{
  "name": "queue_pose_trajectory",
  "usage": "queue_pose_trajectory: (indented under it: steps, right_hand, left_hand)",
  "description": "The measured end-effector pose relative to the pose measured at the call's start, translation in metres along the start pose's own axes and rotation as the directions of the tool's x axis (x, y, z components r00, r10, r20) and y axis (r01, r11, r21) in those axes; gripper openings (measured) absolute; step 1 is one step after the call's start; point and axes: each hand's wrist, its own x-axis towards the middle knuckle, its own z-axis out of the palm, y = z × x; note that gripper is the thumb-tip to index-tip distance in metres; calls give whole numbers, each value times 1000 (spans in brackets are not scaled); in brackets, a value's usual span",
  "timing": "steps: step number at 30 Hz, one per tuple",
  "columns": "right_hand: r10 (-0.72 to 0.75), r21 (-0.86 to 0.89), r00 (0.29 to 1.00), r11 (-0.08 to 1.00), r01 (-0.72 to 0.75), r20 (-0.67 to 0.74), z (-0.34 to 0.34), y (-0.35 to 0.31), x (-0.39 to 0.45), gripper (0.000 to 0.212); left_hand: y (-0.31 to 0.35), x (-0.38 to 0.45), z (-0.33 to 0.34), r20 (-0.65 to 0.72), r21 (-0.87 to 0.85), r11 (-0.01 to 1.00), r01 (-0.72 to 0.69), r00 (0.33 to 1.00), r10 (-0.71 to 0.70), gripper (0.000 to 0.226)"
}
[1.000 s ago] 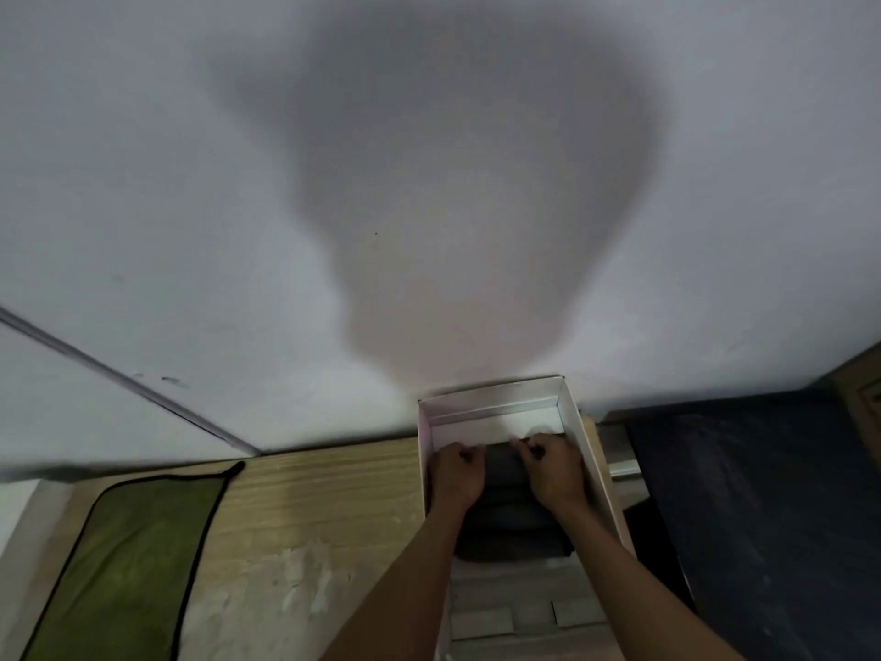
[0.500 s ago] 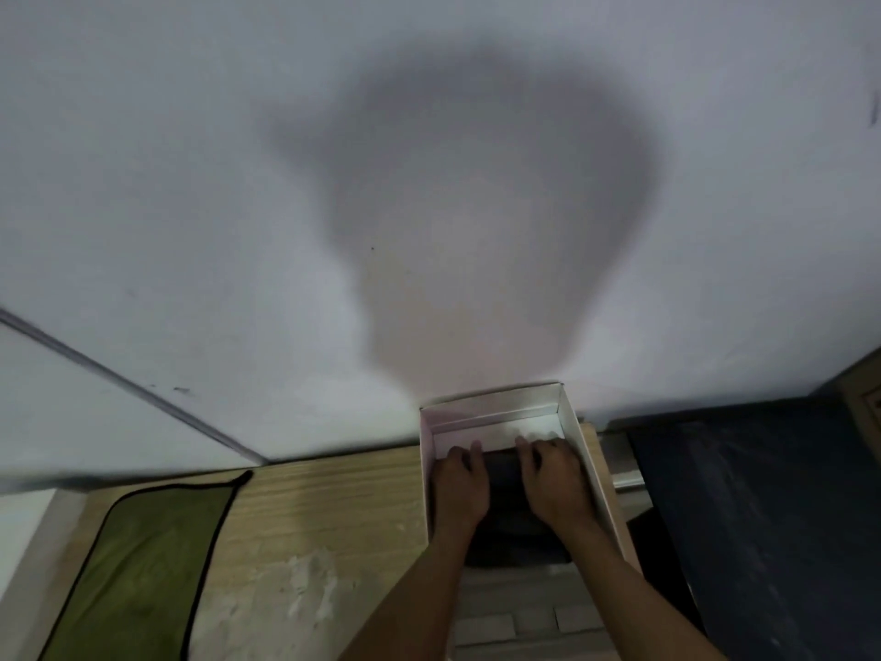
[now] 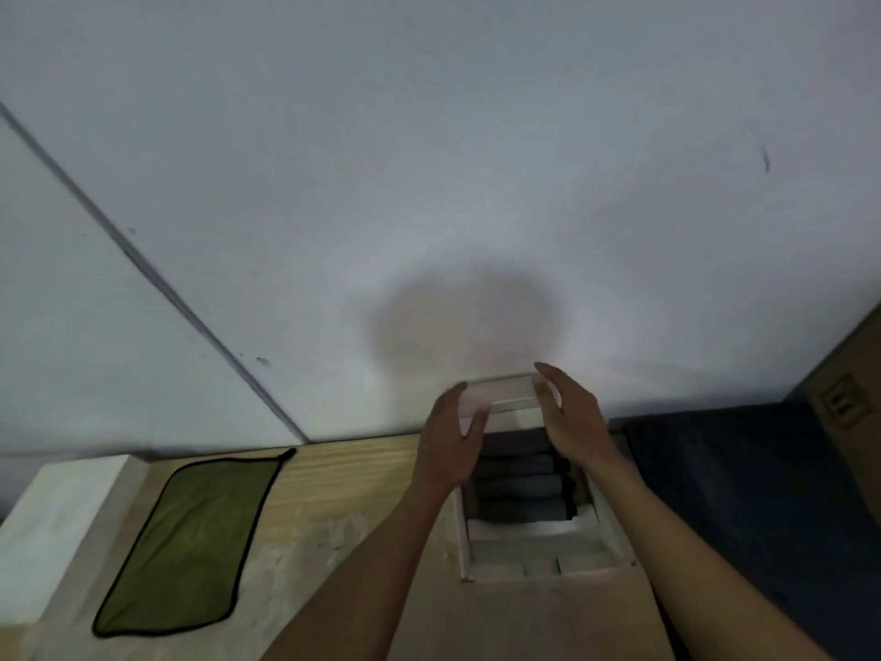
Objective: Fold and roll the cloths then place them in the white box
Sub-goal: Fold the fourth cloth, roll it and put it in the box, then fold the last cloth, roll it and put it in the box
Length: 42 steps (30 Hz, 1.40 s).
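Note:
The white box (image 3: 506, 396) stands on the wooden table against the wall. Several rolled dark grey cloths (image 3: 520, 485) lie side by side inside it. My left hand (image 3: 450, 438) and my right hand (image 3: 572, 419) are raised over the box's far end, one at each side, fingers spread and holding nothing. My left thumb overlaps the far wall of the box; I cannot tell if it touches. A green cloth (image 3: 200, 531) with black trim lies flat on the table to the left.
The wooden table (image 3: 353, 474) meets a white wall behind. A white block (image 3: 57, 522) sits at the table's left end. A dark blue surface (image 3: 763, 493) lies right of the box, with a cardboard box (image 3: 848, 393) beyond it.
Both hands have lifted off the dark cloths in the box and spread open near its far end. The camera has tilted down, showing more of the box and table.

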Motion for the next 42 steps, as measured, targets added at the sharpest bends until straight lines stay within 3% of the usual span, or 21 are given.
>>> queue_pose_trajectory:
  steps: [3, 5, 15, 27, 33, 37, 42]
  right_hand:
    - [-161, -293, 986, 941, 168, 48, 8, -20, -20, 74]
    - [-255, -381, 964, 886, 265, 77, 20, -38, -31, 85]
    - [-278, -441, 938, 829, 344, 208, 113, -105, -82, 90]
    - [-192, -479, 885, 782, 399, 424, 302, -174, -144, 94]
    - [-67, -498, 842, 780, 380, 536, 391, -176, -168, 80]
    - [-15, -511, 819, 775, 372, 573, 434, -157, -177, 78]
    - [1, -508, 822, 787, 351, 570, 476, -119, -183, 67]
  left_hand:
    - [-11, -15, -28, -77, 216, 974, -71, 993, 89, 74]
    - [-17, -25, -44, -110, 272, 958, -93, 986, 127, 82]
    - [-89, -85, -140, -204, 284, 954, 100, 978, -42, 100]
    - [-258, -165, -272, -182, 264, 914, 308, 946, -267, 110]
    - [-351, -195, -316, -99, 205, 891, 405, 914, -392, 81]
    - [-415, -210, -332, -15, 257, 886, 386, 918, -396, 87]
    - [-477, -214, -332, -3, 246, 845, 474, 872, -489, 72]
